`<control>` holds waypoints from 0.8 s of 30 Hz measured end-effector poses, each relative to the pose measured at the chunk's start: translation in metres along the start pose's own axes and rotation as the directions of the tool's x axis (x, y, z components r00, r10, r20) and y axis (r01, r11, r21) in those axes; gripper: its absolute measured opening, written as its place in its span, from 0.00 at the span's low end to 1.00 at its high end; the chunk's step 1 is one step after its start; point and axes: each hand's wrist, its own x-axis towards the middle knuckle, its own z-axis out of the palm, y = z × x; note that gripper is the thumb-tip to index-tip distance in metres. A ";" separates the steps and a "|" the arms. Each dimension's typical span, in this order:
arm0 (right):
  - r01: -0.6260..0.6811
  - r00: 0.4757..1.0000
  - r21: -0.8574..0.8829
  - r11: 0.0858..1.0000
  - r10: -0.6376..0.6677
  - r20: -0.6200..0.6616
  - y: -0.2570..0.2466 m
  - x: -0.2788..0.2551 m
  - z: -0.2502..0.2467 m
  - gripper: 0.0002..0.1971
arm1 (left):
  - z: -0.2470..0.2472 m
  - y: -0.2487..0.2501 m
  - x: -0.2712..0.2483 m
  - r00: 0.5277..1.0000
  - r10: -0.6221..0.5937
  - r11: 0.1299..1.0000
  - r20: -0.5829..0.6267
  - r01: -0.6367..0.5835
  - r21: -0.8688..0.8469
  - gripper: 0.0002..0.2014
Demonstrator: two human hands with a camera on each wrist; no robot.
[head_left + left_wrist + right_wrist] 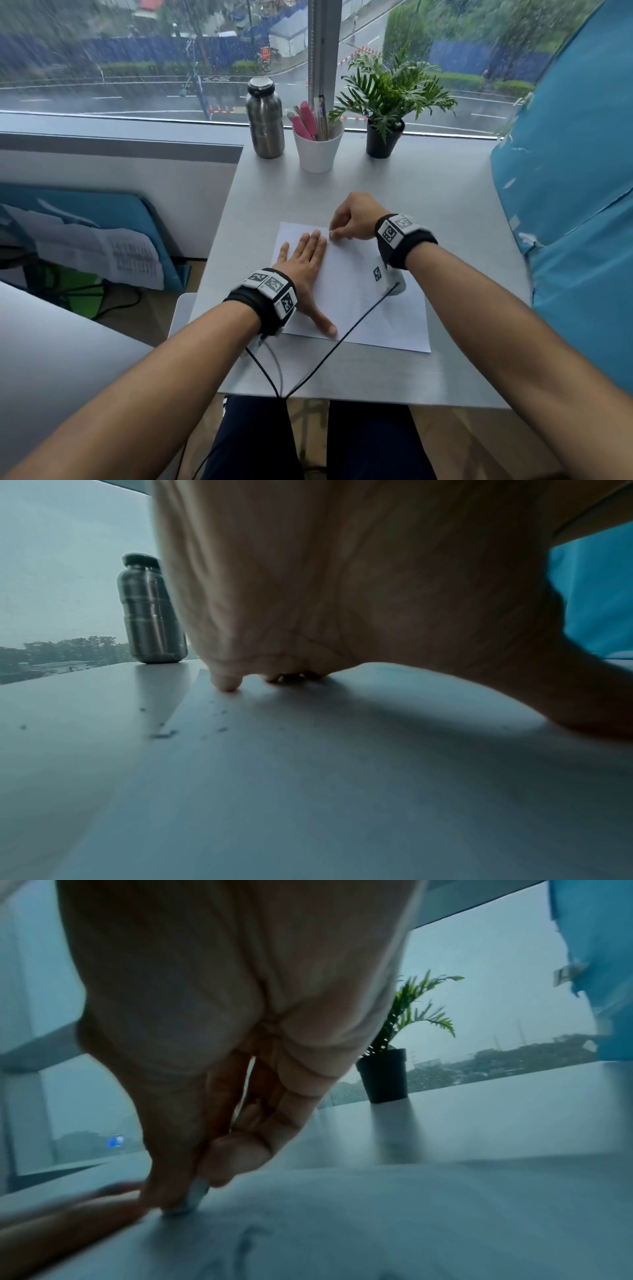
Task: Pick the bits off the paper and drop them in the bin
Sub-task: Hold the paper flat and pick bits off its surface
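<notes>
A white sheet of paper (pixel 373 318) lies on the grey table (pixel 274 192). My left hand (pixel 306 251) presses flat on the sheet's left part, fingers straight. In the left wrist view, several tiny dark bits (pixel 164 734) lie scattered along the paper's (pixel 308 791) left edge and on the table beside it. My right hand (pixel 347 219) hovers at the sheet's far edge, just past the left fingertips. Its thumb and forefinger pinch a small pale piece (pixel 192 1198) that touches the paper (pixel 394 1226). No bin is plainly in view.
At the table's far end stand a steel bottle (pixel 265 120), a white cup of pens (pixel 318 147) and a potted plant (pixel 383 137), by the window. A blue bag (pixel 575 192) leans on the right. Cables (pixel 342 342) cross the paper's near corner. A white object (pixel 181 308) sits below the table's left edge.
</notes>
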 end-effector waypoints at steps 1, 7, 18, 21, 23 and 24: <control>-0.001 1.000 0.005 1.000 0.001 0.025 0.001 -0.006 0.003 0.04 | 0.001 0.000 0.000 1.000 0.002 1.000 0.005 -0.002 0.000 0.88; 0.005 0.985 -0.046 0.999 0.003 0.170 0.002 -0.021 0.003 0.05 | 0.001 0.000 0.000 1.000 0.003 1.000 0.003 -0.003 -0.004 0.88; -0.015 1.000 0.028 0.999 0.016 -0.015 0.002 -0.067 0.019 0.06 | 0.002 -0.002 -0.001 1.000 0.009 1.000 0.009 -0.009 0.003 0.87; -0.160 0.962 0.149 0.976 0.188 -0.196 0.027 -0.086 0.013 0.05 | 0.001 -0.004 -0.002 1.000 0.029 1.000 0.004 -0.029 -0.001 0.83; -0.260 0.948 0.142 0.955 0.281 -0.151 0.039 -0.098 0.016 0.04 | -0.003 -0.006 -0.003 0.999 0.038 0.999 0.006 -0.038 0.000 0.77; -0.288 0.943 0.139 0.948 0.306 -0.132 0.043 -0.101 0.019 0.03 | -0.004 -0.008 -0.003 0.999 0.031 0.999 0.014 -0.031 0.011 0.73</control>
